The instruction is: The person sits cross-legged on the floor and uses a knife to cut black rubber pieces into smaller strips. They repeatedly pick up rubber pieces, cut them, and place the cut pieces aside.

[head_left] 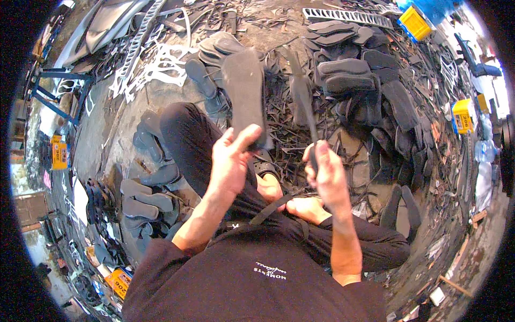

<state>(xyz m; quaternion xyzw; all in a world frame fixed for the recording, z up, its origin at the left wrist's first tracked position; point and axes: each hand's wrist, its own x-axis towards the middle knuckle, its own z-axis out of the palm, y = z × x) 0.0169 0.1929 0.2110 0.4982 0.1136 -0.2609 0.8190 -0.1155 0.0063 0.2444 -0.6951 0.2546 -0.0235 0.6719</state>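
My left hand [232, 161] grips the heel end of a dark grey shoe sole [244, 91], thumb across its lower end. The sole points away from me, its broad face up. To its right my right hand [327, 174] is closed round the handle of a long, narrow knife [307, 107]. The knife points away from me and its far end is smeared by motion. Blade and sole are apart. Beneath both hands, dark trimmed strips [284, 129] lie in a heap between my bent legs.
A large pile of dark soles [348, 75] stands at the far right. More soles [145, 198] lie to the left of my knee. White cut-out frames [166, 67] and a blue metal frame [59, 94] are at the far left. A yellow box [464, 116] sits on the right.
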